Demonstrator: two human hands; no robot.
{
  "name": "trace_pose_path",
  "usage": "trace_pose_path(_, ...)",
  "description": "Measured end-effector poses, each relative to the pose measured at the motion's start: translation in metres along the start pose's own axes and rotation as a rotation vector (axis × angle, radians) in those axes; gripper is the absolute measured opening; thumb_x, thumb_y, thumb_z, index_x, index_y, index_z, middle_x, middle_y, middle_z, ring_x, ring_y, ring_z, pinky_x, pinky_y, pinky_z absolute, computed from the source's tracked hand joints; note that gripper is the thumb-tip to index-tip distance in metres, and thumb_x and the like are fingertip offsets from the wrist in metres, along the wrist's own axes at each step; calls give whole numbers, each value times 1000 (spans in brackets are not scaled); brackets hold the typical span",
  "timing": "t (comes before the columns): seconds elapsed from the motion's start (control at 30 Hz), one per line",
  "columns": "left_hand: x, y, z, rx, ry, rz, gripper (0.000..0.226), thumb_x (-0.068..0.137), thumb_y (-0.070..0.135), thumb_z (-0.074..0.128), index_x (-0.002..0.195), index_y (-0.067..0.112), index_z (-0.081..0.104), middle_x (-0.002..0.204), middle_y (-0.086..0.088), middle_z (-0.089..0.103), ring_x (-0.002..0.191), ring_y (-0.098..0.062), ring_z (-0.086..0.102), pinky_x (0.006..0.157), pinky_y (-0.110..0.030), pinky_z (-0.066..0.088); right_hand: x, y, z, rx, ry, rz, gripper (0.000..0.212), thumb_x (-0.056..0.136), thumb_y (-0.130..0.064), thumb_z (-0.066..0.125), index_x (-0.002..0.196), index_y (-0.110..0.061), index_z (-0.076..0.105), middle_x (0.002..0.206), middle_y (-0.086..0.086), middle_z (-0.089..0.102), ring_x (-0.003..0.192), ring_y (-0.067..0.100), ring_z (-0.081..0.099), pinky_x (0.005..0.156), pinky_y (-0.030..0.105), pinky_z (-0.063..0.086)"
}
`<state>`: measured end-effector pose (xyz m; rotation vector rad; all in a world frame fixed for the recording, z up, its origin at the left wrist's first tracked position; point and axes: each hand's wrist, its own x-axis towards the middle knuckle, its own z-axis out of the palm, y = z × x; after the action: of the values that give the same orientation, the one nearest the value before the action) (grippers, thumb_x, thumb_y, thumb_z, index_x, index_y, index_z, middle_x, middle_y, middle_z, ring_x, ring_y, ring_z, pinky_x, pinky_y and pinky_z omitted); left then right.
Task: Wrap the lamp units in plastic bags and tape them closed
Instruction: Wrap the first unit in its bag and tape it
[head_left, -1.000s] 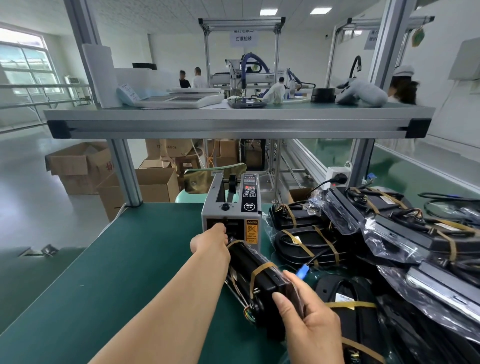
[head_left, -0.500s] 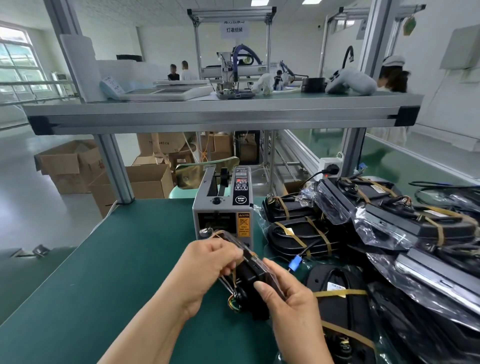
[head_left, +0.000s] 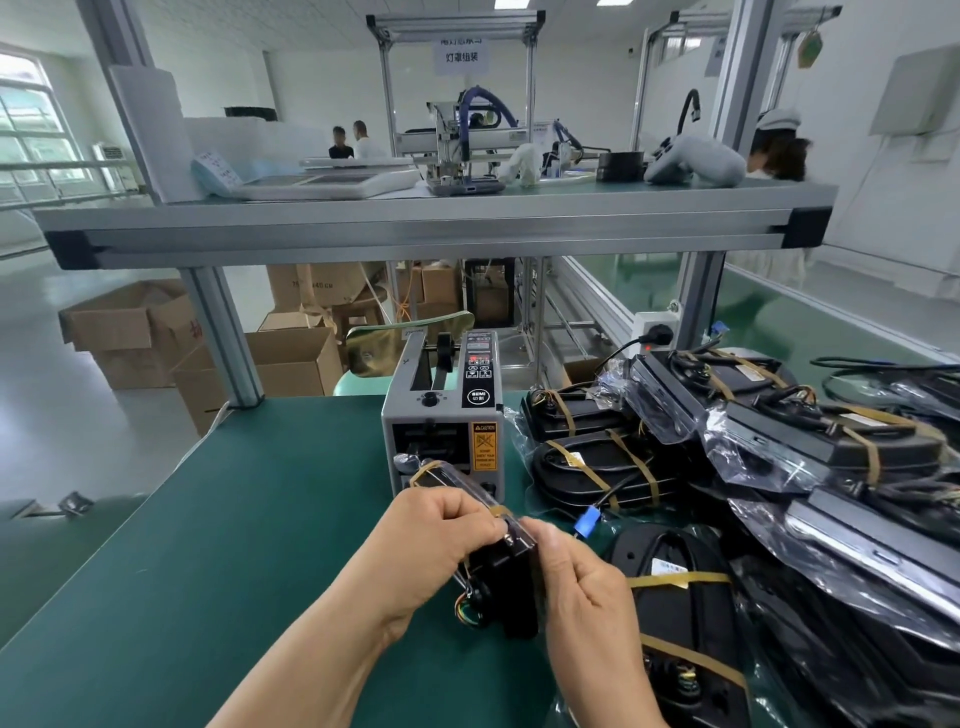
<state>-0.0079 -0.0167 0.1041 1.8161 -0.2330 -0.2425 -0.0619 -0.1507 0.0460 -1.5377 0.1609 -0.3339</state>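
Observation:
A black lamp unit (head_left: 506, 582) in a clear plastic bag is held above the green table (head_left: 197, 545), just in front of the grey tape dispenser (head_left: 444, 415). My left hand (head_left: 436, 545) grips its left side, fingers curled over the top where a tan tape strip crosses. My right hand (head_left: 587, 587) holds the near right end, thumb pressing on the bag. Coloured wires hang out below the unit.
A large pile of bagged, taped lamp units (head_left: 753, 467) fills the table's right side. A blue connector (head_left: 587, 521) lies by the pile. An aluminium shelf (head_left: 431, 228) spans overhead. Cardboard boxes (head_left: 156, 338) stand on the floor beyond the table.
My left hand left the dispenser mouth and came back to the lamp unit with a tape strip. Both hands now close round the unit, which is pulled nearer to me.

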Motion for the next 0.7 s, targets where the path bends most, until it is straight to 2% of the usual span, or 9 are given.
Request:
trace_pose_path(0.23, -1, 1, 6, 66, 50, 19, 33, 79, 13, 73, 49, 24, 62, 56, 10, 60, 51, 4, 54, 52, -5, 43, 1, -2, 2, -30, 39, -35, 33, 102, -35, 49, 88, -43, 78, 85, -14, 77, 85, 1, 70, 71, 15, 52)
trace_pose_path(0.43, 1, -3, 11, 109, 101, 29, 27, 77, 16, 73, 53, 22, 61, 55, 7, 58, 53, -6, 52, 53, -14, 47, 1, 0, 3, -6, 20, -49, 32, 101, -36, 47, 93, -46, 76, 89, -9, 78, 88, 8, 72, 80, 31, 58)
trace_pose_path(0.57, 2, -5, 12, 147, 108, 34, 25, 74, 24, 74, 53, 23, 60, 53, 10, 55, 51, -5, 49, 53, -19, 47, 1, 1, 2, 2, 22, -54, 33, 102, -34, 47, 93, -47, 77, 91, -11, 78, 90, 5, 72, 80, 25, 57)
trace_pose_path(0.63, 1, -6, 13, 181, 122, 31, 23, 75, 25, 72, 54, 24, 61, 53, 11, 56, 50, -5, 49, 54, -21, 47, 2, 3, 2, 1, 26, -43, 32, 102, -35, 48, 94, -44, 77, 91, -10, 78, 91, 5, 72, 81, 27, 57)
trace_pose_path(0.7, 1, -6, 15, 219, 141, 31, 20, 76, 22, 69, 57, 25, 62, 52, 11, 57, 45, -3, 48, 49, -19, 45, 2, 4, 2, -2, 26, -32, 31, 102, -36, 48, 98, -39, 78, 92, -10, 78, 93, 5, 71, 85, 31, 57)
